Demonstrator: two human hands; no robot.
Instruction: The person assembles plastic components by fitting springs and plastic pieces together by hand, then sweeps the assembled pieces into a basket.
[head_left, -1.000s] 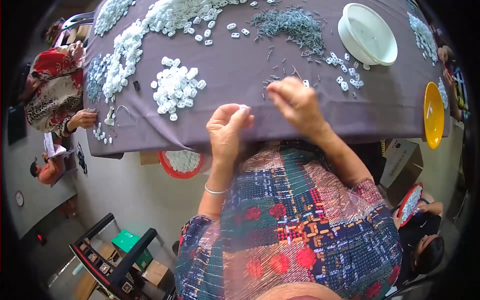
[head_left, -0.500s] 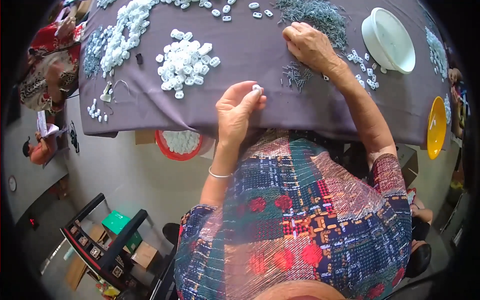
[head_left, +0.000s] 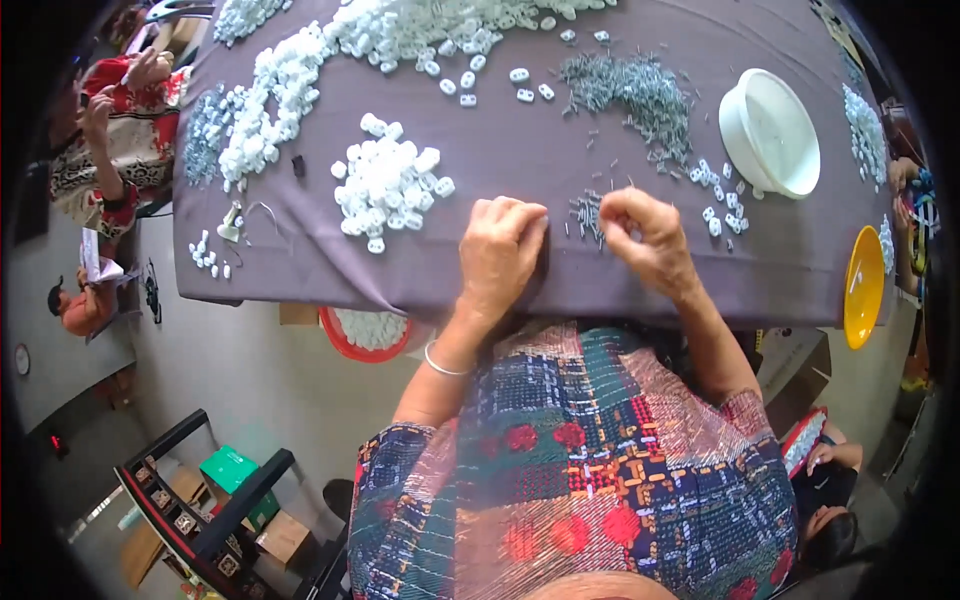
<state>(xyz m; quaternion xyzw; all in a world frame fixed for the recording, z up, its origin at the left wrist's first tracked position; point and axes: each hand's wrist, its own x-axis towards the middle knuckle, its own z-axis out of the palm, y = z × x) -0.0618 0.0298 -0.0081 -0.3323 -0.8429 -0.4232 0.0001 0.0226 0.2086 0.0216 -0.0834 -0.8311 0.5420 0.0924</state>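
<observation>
My left hand is closed at the table's near edge, knuckles up. The small white plastic piece seen between its thumb and fingers a moment ago is now hidden by them. My right hand is curled, thumb drawn toward the fingers, just beside a small group of thin grey screw-like pins. Whatever it pinches, if anything, does not show. Left of my left hand lies a heap of white two-holed plastic pieces. Beyond my right hand spreads a larger pile of the grey pins.
A white plastic bowl stands at the right behind loose white pieces. A yellow dish is by the right edge. More white pieces cover the far left. Below the edge sits a red-rimmed basin. Other people are nearby.
My right hand has drawn back from the large pin pile toward my left hand. My left hand has turned knuckles up, hiding the white piece. The view has shifted, so the table appears lower.
</observation>
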